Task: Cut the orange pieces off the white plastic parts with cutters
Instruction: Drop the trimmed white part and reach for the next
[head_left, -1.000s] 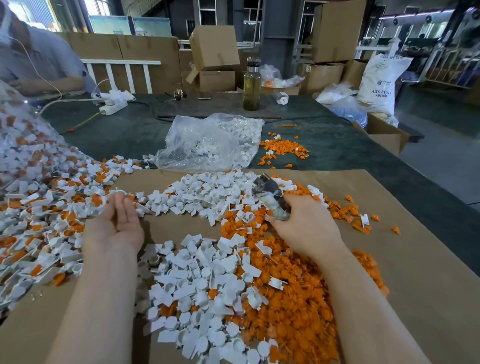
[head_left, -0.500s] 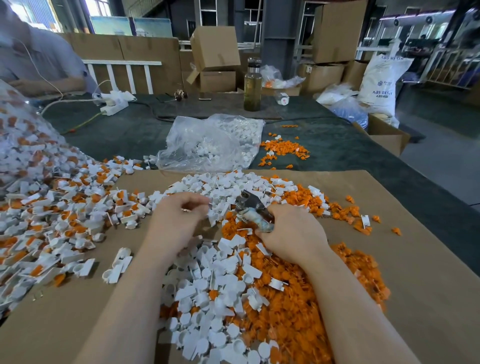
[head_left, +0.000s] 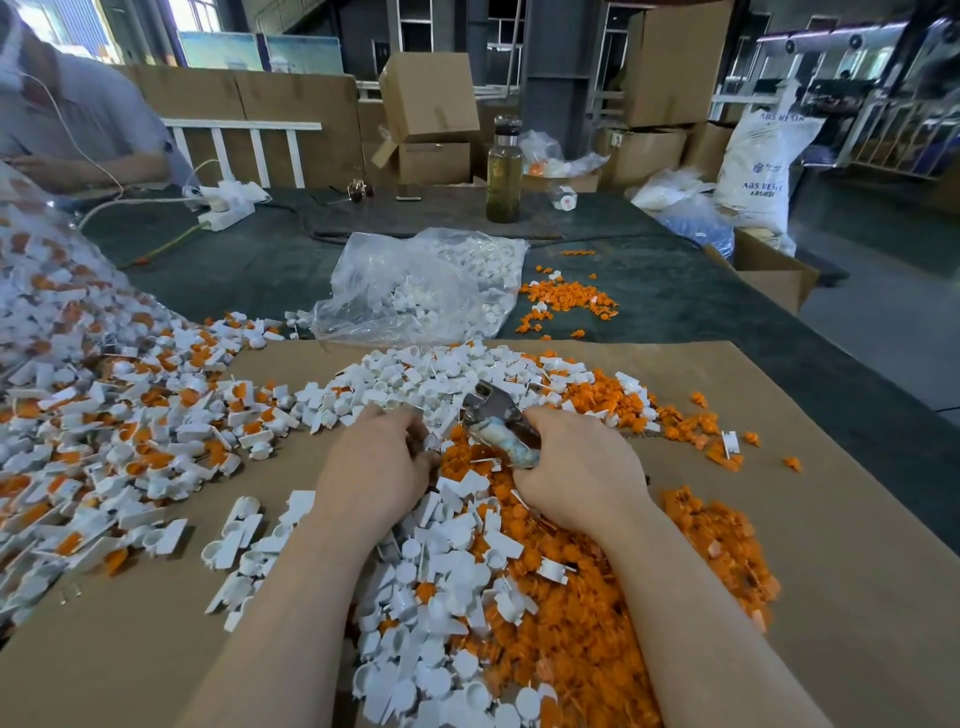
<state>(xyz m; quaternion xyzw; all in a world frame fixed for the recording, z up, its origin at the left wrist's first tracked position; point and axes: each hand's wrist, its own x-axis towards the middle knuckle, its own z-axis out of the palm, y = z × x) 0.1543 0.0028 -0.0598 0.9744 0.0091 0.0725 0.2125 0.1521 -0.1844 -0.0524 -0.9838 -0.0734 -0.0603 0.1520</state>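
We had the part and the tool together at the middle of the bench, and to do this cut well we judged that the blades should bite right at the joint where orange meets white, with the part held steady and the fingertips kept behind the cutting edge. Our left hand (head_left: 376, 462) was curled, pinching a small white plastic part (head_left: 432, 441) at its fingertips, too hidden for us to tell whether orange was still on it. Our right hand (head_left: 576, 467) was wrapped round the pale handles of the grey metal cutters (head_left: 496, 415), whose head pointed up and left toward that part; whether the blades were closed we could not tell. The two hands sat near each other, not touching. Under them the brown cardboard sheet (head_left: 810, 545) carried a heap of cut-off orange plastic pieces (head_left: 587, 649) on the right and trimmed white pieces (head_left: 415, 597) beside it. The uncut stock, white parts with orange still attached (head_left: 135, 441), lay spread well to the left, glossy, light, and we judged it likely to skid when picked.
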